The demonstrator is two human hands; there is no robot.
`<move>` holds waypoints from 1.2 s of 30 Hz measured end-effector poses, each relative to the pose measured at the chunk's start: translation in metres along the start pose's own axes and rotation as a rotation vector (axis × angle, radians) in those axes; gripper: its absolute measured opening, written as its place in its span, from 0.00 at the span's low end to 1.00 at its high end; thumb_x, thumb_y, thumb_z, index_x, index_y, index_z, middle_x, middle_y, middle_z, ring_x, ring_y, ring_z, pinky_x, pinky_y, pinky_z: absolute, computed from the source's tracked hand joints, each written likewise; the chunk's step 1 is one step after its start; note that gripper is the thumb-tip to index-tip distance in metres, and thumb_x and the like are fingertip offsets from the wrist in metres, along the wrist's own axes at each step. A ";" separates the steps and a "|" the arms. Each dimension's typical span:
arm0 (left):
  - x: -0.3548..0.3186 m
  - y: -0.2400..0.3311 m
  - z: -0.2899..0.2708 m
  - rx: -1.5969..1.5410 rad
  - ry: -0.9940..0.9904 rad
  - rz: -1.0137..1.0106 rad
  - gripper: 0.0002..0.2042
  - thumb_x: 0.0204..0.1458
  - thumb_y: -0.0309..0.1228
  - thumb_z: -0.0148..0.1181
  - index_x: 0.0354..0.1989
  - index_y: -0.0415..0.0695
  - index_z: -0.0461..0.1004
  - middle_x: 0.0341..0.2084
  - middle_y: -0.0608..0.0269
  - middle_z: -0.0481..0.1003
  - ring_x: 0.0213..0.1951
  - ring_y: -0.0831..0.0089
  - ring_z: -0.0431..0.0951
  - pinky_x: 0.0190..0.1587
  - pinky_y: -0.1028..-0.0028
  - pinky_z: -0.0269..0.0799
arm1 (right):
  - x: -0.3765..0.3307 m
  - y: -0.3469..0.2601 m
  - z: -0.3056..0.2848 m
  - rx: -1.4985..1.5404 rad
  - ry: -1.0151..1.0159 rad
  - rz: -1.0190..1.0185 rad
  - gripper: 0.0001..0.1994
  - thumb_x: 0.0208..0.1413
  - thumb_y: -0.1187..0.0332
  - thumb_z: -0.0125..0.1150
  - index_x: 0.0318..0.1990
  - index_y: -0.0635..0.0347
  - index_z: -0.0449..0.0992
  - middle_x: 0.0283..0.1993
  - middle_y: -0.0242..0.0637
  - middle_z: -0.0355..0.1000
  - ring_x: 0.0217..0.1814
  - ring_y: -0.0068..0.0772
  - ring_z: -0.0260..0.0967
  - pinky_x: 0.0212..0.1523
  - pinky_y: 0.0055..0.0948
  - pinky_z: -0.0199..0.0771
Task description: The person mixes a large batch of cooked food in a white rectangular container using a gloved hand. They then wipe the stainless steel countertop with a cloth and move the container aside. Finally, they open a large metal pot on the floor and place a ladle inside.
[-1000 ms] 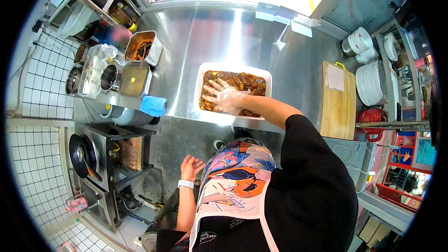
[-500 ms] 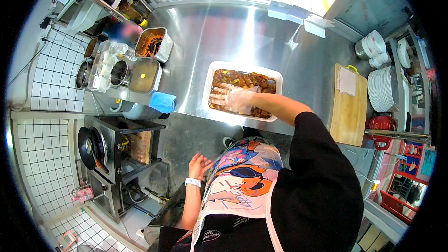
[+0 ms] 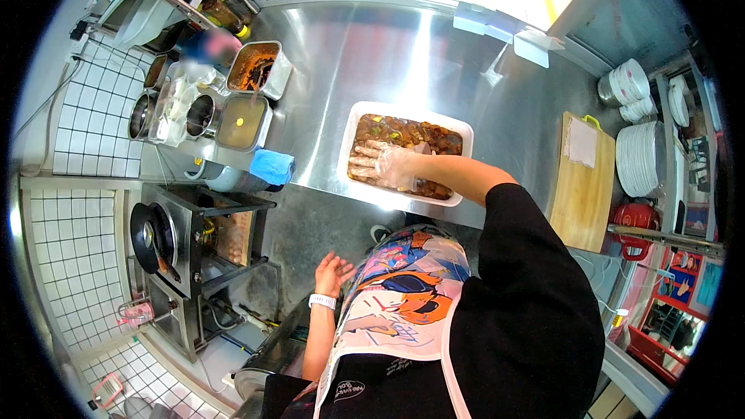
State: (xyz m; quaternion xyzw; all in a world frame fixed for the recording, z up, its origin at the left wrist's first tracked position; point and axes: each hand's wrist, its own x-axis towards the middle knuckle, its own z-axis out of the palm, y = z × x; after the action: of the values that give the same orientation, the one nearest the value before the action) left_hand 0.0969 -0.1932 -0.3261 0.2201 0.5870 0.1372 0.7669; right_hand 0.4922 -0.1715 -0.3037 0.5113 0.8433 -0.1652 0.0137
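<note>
A white rectangular tray (image 3: pixel 467 164) sits at the near edge of the steel counter. Dark brown sauced meat chunks (image 3: pixel 434 138) with a few yellow-green bits fill it. My right hand (image 3: pixel 386 163), in a clear plastic glove, lies palm down on the meat in the tray's left half, its fingers spread and pointing left. The glove is smeared with sauce, and whatever is under the palm is hidden. Low beside the printed apron (image 3: pixel 403 295), my left hand (image 3: pixel 334 274) hangs bare and holds nothing; its fingers are apart and slightly bent.
On the counter's left stand a steel pan of red-orange sauce (image 3: pixel 234 71), a lidded container (image 3: pixel 233 136) and a folded blue cloth (image 3: pixel 272 168). A stove with a black wok (image 3: pixel 146 237) is lower left. At right are a wooden cutting board (image 3: pixel 578 202) and stacked white plates (image 3: pixel 638 159).
The whole view has shifted slightly. Both hands keep nearly the same pose, the right on the meat and the left hanging by the apron.
</note>
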 end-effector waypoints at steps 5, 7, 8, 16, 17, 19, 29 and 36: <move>-0.004 -0.003 -0.005 -0.020 -0.005 -0.013 0.28 0.61 0.24 0.52 0.69 0.38 0.51 0.34 0.56 0.72 0.38 0.58 0.78 0.47 0.47 0.81 | -0.005 0.018 -0.010 -0.021 0.064 0.077 0.37 0.65 0.48 0.46 0.75 0.51 0.43 0.80 0.42 0.34 0.82 0.47 0.25 0.79 0.47 0.26; -0.005 -0.006 -0.007 -0.010 0.002 -0.016 0.28 0.61 0.24 0.52 0.69 0.38 0.51 0.35 0.56 0.72 0.38 0.58 0.78 0.47 0.47 0.81 | -0.003 0.025 -0.007 0.009 0.077 0.111 0.38 0.64 0.48 0.48 0.76 0.51 0.42 0.80 0.43 0.34 0.82 0.47 0.26 0.78 0.46 0.28; -0.004 -0.007 -0.007 -0.005 0.005 -0.019 0.28 0.61 0.24 0.52 0.69 0.38 0.51 0.35 0.56 0.72 0.38 0.58 0.78 0.47 0.48 0.81 | -0.002 0.028 -0.007 0.024 0.083 0.129 0.39 0.63 0.48 0.49 0.76 0.51 0.42 0.80 0.43 0.34 0.82 0.47 0.26 0.78 0.46 0.29; 0.001 -0.005 -0.009 -0.006 -0.020 -0.022 0.28 0.61 0.25 0.52 0.69 0.38 0.51 0.33 0.57 0.73 0.37 0.58 0.79 0.46 0.49 0.82 | -0.026 0.020 -0.019 0.147 0.123 0.333 0.44 0.61 0.45 0.52 0.76 0.56 0.39 0.79 0.49 0.33 0.82 0.51 0.25 0.78 0.46 0.25; 0.002 -0.006 -0.008 -0.012 -0.028 -0.028 0.28 0.61 0.25 0.52 0.69 0.38 0.51 0.33 0.57 0.73 0.37 0.58 0.79 0.45 0.49 0.82 | -0.033 0.018 -0.016 0.127 0.112 0.354 0.44 0.61 0.45 0.52 0.75 0.58 0.40 0.79 0.49 0.33 0.82 0.51 0.25 0.78 0.46 0.25; 0.005 -0.004 -0.009 0.015 -0.029 -0.038 0.27 0.61 0.25 0.52 0.67 0.38 0.53 0.33 0.57 0.73 0.37 0.58 0.79 0.45 0.50 0.82 | -0.048 0.016 -0.013 0.083 0.097 0.397 0.43 0.62 0.45 0.50 0.75 0.60 0.41 0.79 0.50 0.34 0.81 0.52 0.25 0.78 0.46 0.25; 0.021 0.008 -0.005 0.059 -0.105 -0.020 0.25 0.62 0.25 0.52 0.66 0.38 0.55 0.33 0.57 0.74 0.37 0.57 0.79 0.46 0.48 0.81 | -0.078 -0.004 -0.007 0.120 0.130 0.616 0.48 0.59 0.42 0.53 0.75 0.62 0.38 0.79 0.56 0.31 0.81 0.54 0.23 0.78 0.45 0.22; 0.027 0.007 -0.004 0.095 -0.099 -0.039 0.22 0.62 0.25 0.52 0.64 0.40 0.58 0.33 0.57 0.74 0.37 0.58 0.79 0.46 0.49 0.81 | -0.089 -0.011 0.007 0.277 0.085 0.888 0.50 0.59 0.39 0.49 0.74 0.67 0.34 0.78 0.59 0.28 0.81 0.54 0.19 0.77 0.45 0.18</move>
State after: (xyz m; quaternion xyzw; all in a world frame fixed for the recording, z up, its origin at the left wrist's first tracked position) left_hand 0.1005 -0.1735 -0.3462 0.2514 0.5582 0.0830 0.7863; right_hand 0.5238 -0.2543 -0.2899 0.8260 0.5127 -0.2334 -0.0198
